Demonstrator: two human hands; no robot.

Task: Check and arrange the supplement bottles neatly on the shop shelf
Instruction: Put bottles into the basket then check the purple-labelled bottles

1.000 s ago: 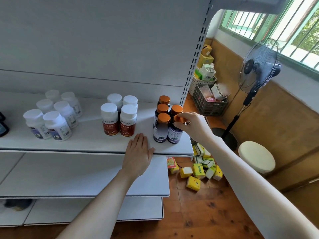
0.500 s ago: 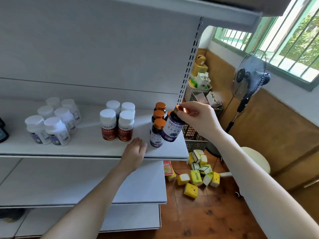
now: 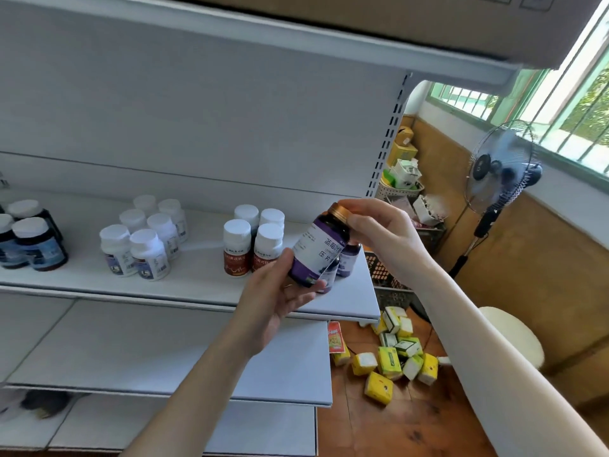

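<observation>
One bottle (image 3: 317,250), left hand (image 3: 275,300) under, right hand (image 3: 385,237) atop.

The purple bottle (image 3: 316,255), dark with a copper cap, is tilted above the right front corner of the shelf (image 3: 197,282). Red bottles (image 3: 237,249), white bottles (image 3: 148,252) and blue bottles (image 3: 36,245) stand upright in clusters leftward.

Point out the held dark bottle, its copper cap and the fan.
Dark purple-labelled bottle (image 3: 313,255): head view, its label.
Copper screw cap (image 3: 339,212): head view, its side.
Black standing fan (image 3: 483,167): head view, its hub.
</observation>
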